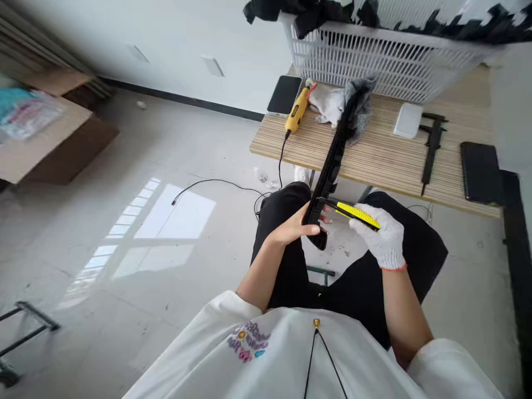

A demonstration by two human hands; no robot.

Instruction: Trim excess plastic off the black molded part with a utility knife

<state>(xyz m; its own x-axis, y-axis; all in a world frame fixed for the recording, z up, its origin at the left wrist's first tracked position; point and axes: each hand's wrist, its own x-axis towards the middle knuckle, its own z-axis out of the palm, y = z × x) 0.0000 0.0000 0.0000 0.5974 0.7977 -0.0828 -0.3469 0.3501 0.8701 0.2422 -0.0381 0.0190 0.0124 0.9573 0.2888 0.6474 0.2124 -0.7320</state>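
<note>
Single head camera, tilted view, looking down, close over lap.

A wooden table [374, 158] is standing ahead, and everything else is placing itself around it. A white slatted basket [386, 64] is sitting along its far edge, with dark pieces spilling over the rim. A yellow corded tool [297, 111] is lying at the table's left end, just beside a dark phone [285, 94]. A white glove [328, 105] is resting near the middle, beside what may be grey cloth [361, 105]. Toward the table's right, a small white box [408, 120] and a black caliper [431, 141] are lying. A cardboard box [45, 138] is sitting well left of the table.
</note>
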